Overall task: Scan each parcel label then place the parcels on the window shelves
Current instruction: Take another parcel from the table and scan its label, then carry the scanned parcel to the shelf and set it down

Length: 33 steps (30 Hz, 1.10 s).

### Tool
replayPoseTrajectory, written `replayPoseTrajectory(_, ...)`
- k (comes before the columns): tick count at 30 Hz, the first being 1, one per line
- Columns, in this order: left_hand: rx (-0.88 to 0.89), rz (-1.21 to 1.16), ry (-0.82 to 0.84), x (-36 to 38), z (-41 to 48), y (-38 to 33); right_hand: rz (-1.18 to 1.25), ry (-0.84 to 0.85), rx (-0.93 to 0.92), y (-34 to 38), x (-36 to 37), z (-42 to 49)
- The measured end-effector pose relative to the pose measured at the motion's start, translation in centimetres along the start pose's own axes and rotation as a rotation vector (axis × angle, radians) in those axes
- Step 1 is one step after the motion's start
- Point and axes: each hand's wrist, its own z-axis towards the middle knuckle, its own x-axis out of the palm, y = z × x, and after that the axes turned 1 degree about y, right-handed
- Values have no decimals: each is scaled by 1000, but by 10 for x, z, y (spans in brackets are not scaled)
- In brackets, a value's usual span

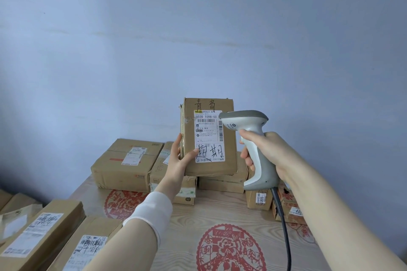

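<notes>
Fingers of the left hand (pixel 176 158) curl behind the left edge of a brown cardboard parcel (pixel 211 168) while the thumb presses across its front. The hand holds it upright in the air over the far half of the table. The right hand (pixel 269 149) is wrapped around the handle of a grey-and-white pistol-shaped barcode scanner (pixel 246 117).

At far left, two long flat cardboard parcels (pixel 41 233) (pixel 88 246) lie side by side along the near left edge of a light wood-grain table with red paper-cut decals (pixel 198 211). Behind them, a large squat cardboard box (pixel 123 165) sits at the back left, close to a pale blue wall (pixel 198 28). More boxes are stacked directly beneath the held parcel. Bare tabletop stretches between these stacks and the viewer, under both forearms. The air above the boxes is open up to the wall.

The held parcel is a creased, upright rectangle with handwritten black characters along its top. A white printed shipping label (pixel 209 136) covers most of its front, showing barcodes, the code "502D T098-50" and large handwritten characters near the bottom. The thumb tip overlaps the label's lower left corner.

The scanner's nose points left and overlaps the label's upper right corner; whether it touches cannot be told. A black cable (pixel 284 226) drops from the handle to the lower edge. Small labelled cardboard boxes (pixel 259 199) stand behind the right forearm.
</notes>
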Motion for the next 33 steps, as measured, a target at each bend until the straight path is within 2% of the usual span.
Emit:
replayPoseTrajectory(4, -31, 0, -34, -11, -10, -4, 18, 50, 1, -1, 4, 1)
replayPoseTrajectory(9, -80, -114, -161, -42, -34, -12, 110, 192, 19, -6, 25, 5)
replayPoseTrajectory(15, -135, -142, -415, -116, -100, -9, 247, 444, 116, -32, 101, 5)
replayPoseTrajectory(24, -132, -158, -730, -225, -264, -57, 249, 851, 191, -30, 247, -74)
replayPoseTrajectory(28, -95, -149, -841, -270, -352, -94, 259, 979, 156, -9, 319, -137)
replayPoseTrajectory(33, -108, -152, -978, -331, -484, -139, 218, 1172, 241, 4, 424, -241)
